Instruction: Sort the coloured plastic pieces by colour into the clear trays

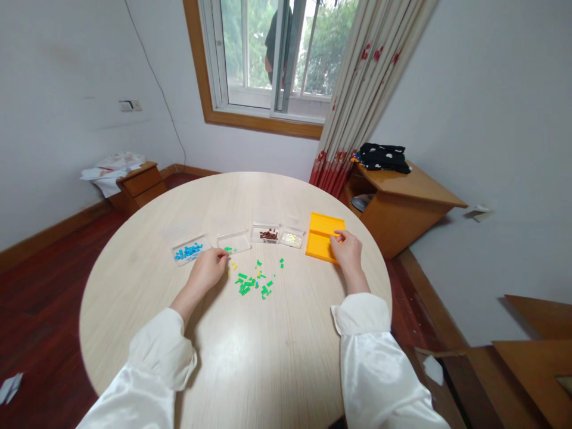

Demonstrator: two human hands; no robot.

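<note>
My left hand is closed in a pinch at the near left corner of a clear plastic box with a few green pieces inside. Whatever lies between its fingertips is too small to make out. Over the right part of an open yellow case, my right hand has thumb and fingers drawn together; anything held there is hidden. Small green pieces lie scattered on the table between the hands, with a few yellow pieces among them.
A clear box of blue pieces stands left of my left hand. Boxes of brown pieces and pale pieces sit at the middle. Beyond the round table are a wooden cabinet, a curtain and a window.
</note>
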